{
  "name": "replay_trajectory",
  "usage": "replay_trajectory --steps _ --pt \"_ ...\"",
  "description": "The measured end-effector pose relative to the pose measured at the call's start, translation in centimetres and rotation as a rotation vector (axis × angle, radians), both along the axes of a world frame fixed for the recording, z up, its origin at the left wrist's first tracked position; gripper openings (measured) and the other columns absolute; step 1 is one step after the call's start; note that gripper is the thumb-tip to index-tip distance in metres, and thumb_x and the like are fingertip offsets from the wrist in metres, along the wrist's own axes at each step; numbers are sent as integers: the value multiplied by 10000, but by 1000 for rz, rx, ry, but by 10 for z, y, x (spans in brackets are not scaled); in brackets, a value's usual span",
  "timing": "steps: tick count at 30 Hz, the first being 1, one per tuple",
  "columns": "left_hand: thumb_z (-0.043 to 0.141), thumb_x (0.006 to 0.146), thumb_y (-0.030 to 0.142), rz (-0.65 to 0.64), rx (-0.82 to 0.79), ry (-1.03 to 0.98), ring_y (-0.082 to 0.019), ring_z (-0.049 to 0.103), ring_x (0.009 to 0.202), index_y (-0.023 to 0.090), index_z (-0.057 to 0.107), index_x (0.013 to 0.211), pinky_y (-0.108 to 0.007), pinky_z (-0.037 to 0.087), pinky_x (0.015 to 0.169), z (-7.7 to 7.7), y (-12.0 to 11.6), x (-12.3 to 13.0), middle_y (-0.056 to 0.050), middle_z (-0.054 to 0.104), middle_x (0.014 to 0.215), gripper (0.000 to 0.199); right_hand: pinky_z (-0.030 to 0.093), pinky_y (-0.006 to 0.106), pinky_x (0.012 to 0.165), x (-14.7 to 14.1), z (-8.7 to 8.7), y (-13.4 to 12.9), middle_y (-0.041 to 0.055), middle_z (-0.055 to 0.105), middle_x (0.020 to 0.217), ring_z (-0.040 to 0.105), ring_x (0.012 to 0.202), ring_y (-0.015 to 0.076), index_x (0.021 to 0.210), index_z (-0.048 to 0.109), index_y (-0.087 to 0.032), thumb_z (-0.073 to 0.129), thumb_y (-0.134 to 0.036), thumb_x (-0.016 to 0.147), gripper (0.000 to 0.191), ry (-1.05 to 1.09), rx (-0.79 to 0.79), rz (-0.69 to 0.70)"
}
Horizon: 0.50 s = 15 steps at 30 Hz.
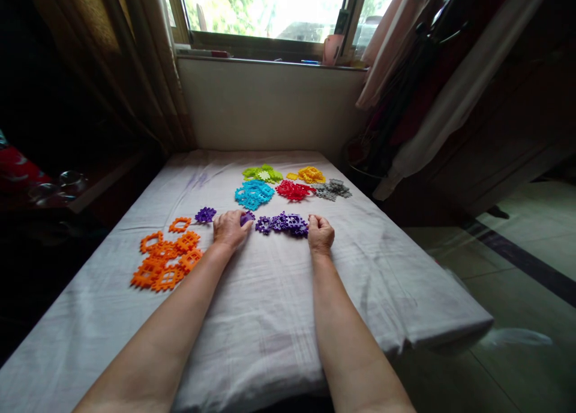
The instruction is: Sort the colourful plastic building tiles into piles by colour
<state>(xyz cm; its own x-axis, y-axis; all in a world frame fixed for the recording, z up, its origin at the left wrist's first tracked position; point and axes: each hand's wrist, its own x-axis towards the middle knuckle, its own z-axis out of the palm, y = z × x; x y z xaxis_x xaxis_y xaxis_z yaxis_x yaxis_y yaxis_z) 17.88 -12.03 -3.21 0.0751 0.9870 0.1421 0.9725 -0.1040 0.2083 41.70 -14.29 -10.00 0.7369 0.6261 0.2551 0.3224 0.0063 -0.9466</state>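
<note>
Purple toothed pieces (288, 223) lie in a row at the middle of the cloth-covered table (270, 317). My left hand (230, 228) is closed on a purple piece (246, 217) left of that row, with part of the piece showing past the fingers. Another purple piece (205, 215) lies to the left of that hand. At the right end of the row is my right hand (321, 233), its fingers pinched together beside the purple pieces. Whatever those fingertips hold is too small or hidden to name.
Orange pieces (164, 260) are heaped at the left. Behind the purple row are blue (254, 194), green (262, 173), red (294, 189), yellow (311, 174) and grey (333, 189) heaps. A window and sill (270, 60) stand beyond the table, with curtains at the left.
</note>
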Motion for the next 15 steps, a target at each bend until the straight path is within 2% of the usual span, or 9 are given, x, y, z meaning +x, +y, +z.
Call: replay_trajectory --steps 3,8,11,15 --pt "563 907 487 -53 28 -41 -264 597 1158 294 632 1237 -387 417 986 2 -5 19 -69 673 1263 389 504 296 670 0 0 0 58 758 743 666 679 200 851 773 -193 511 -484 804 395 -6 7 -1" --pt "625 882 462 -117 18 -59 -252 578 1177 298 642 1207 -371 413 1001 -1 -9 48 -57 667 1236 364 513 302 685 -1 1 -1 64 754 742 671 690 205 849 769 -180 511 -494 807 409 8 11 3" --pt "621 883 458 -98 -3 -52 -268 586 1155 278 667 1152 -381 436 972 -5 -9 51 -72 667 1206 327 512 302 688 0 1 0 67 753 749 671 696 206 850 768 -178 512 -496 800 412 8 11 4" --pt "596 893 484 -45 -17 -48 -296 595 1146 242 678 1142 -404 461 951 -7 -7 42 -110 654 1210 356 512 310 688 0 2 0 81 756 767 676 699 213 851 769 -168 515 -497 795 419 8 10 2"
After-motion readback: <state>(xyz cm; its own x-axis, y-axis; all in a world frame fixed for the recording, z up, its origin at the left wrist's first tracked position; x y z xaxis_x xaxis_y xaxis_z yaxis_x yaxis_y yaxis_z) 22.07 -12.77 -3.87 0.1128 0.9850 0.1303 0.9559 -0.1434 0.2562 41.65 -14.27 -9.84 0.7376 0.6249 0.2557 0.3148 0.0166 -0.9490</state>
